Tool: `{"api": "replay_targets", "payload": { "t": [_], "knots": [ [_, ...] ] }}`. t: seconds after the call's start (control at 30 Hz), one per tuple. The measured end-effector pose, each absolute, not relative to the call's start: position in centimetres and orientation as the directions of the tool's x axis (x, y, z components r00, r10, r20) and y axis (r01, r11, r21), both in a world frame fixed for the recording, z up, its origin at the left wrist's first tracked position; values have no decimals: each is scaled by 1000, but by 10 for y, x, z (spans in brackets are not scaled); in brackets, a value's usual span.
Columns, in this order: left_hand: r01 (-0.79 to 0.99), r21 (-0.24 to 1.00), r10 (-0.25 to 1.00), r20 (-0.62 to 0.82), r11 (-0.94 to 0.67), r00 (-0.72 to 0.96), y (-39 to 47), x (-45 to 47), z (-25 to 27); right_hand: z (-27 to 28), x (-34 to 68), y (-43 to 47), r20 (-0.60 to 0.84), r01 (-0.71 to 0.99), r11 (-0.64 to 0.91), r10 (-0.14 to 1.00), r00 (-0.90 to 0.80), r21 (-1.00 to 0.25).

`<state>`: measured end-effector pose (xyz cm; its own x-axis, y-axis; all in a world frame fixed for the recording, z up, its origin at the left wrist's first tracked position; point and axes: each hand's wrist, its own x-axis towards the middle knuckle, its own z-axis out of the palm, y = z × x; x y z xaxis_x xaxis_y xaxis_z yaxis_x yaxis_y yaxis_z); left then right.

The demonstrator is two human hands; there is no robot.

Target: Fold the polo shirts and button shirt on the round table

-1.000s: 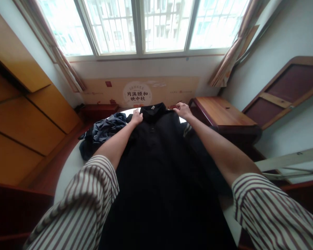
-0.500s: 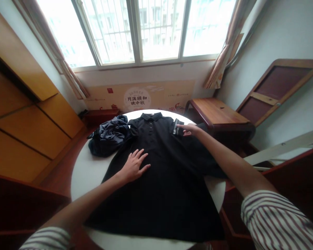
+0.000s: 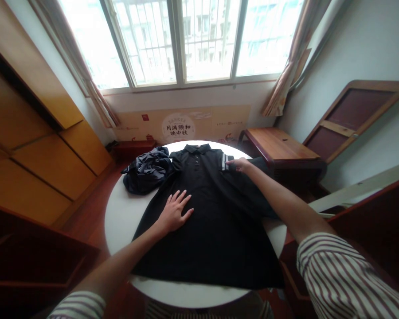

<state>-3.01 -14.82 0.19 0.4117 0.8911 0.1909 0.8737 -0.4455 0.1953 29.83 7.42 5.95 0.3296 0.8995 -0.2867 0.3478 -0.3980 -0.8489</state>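
1. Crumpled dark clothes (image 3: 149, 170) sit on the left part of the round white table (image 3: 119, 221); best left undisturbed there.
2. The left hand (image 3: 173, 212) rests palm down above the table's middle, fingers spread and gripping nothing. Light, even pressure should steady the cloth without dragging it.
3. Under that palm, the black polo dress (image 3: 206, 235) lies front up across the table, its collar (image 3: 197, 149) toward the table's far edge and its hem near the close edge. Soft ridges remain worth smoothing outward.
4. The striped sleeve cuff (image 3: 224, 161) lies over the table's far right part.
5. The right hand (image 3: 241, 165) touches that sleeve, fingers partly curled; whether they pinch it, I cannot tell. A gentle touch should avoid twisting the stripes.
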Motion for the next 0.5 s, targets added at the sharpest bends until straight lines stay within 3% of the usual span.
{"api": "replay_targets", "payload": {
  "t": [0.3,0.5],
  "knots": [
    [868,218,891,199,-446,407,-148,-30,2,85,341,65,7,577,-316,873,487,-753],
    [865,228,890,211,-447,404,-147,-31,1,79,363,56,-113,612,-413,877,468,-674]
  ]
}}
